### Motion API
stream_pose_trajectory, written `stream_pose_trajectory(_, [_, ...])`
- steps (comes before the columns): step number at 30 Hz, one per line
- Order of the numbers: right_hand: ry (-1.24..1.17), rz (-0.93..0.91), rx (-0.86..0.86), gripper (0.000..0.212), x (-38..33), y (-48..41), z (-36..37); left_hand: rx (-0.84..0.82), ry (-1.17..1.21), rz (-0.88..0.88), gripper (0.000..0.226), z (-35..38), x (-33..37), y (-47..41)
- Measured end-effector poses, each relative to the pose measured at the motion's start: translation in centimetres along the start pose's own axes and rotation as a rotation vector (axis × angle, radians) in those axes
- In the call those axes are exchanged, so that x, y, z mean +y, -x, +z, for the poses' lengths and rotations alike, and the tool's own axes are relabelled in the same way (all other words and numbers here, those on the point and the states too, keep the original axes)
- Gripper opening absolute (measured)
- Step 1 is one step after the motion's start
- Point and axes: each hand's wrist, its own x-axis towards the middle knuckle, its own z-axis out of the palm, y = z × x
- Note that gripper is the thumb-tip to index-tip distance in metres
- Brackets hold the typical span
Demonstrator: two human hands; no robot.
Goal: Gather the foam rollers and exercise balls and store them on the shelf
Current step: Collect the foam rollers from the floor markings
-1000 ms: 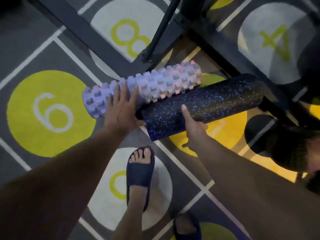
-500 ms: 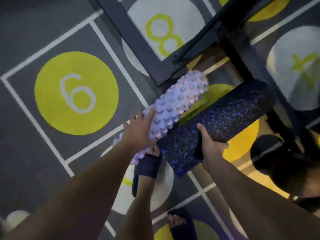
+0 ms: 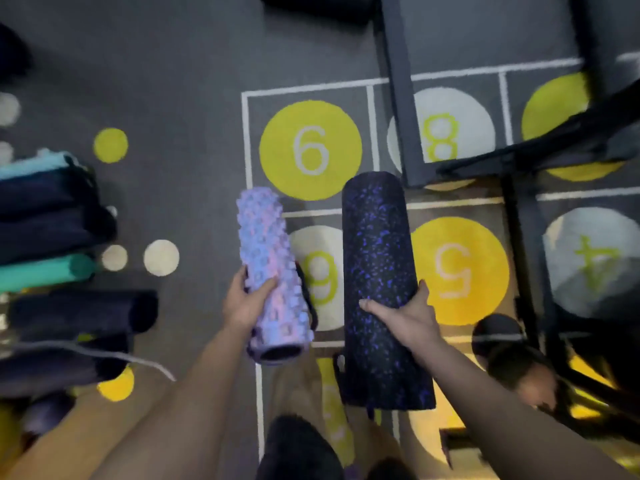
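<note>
Gripped lilac roller (image 3: 263, 244), black roller (image 3: 375, 244): forward-pointing.

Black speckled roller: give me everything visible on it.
The black roller is a thick, smooth cylinder, apparently dense foam, black with blue-purple flecks. It is held aloft, long axis pointing away from the person, far end near the 6 circle, near end over the legs. The right hand grips it around mid-length, thumb across the top, fingers wrapped round its right side. It runs beside the lilac roller, with a gap between them.
</note>
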Motion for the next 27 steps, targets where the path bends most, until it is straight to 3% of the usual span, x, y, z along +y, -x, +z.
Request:
stream_pose_trajectory(3, [0.126,-0.112,-0.063,0.135,-2.4,2.7,3.3,0.101,0.316,-0.082,0.042,-4.9,-3.0,1.4])
stream_pose_trajectory(7, [0.252,-0.183,-0.137,0.145,-6.5,2.6,11.4,0.259,0.49,-0.149,0.051,-10.2,-10.6,0.4])
stream_pose_trajectory(11, [0.43,-0.231,-0.226,0.145,-10.6,2.3,21.9,0.388,0.532,-0.223,0.078,-15.3,-17.3,-1.6])
stream_pose_trajectory(19, [0.968,-0.547,-0.224,0.147,-21.9,6.9,43.2,0.666,0.639,-0.399,0.096,-30.2,-26.6,-9.4])
stream_pose_trajectory(22, [1.08,-0.645,-0.266,0.145,-27.5,9.6,53.3,0.735,0.703,-0.35,0.1,-37.4,-29.2,-13.8])
stream_pose_trajectory(27, [1.256,-0.828,-0.213,0.148,-35.2,13.9,71.3,0.788,0.56,-0.477,0.105,-50.1,-35.8,-21.4])
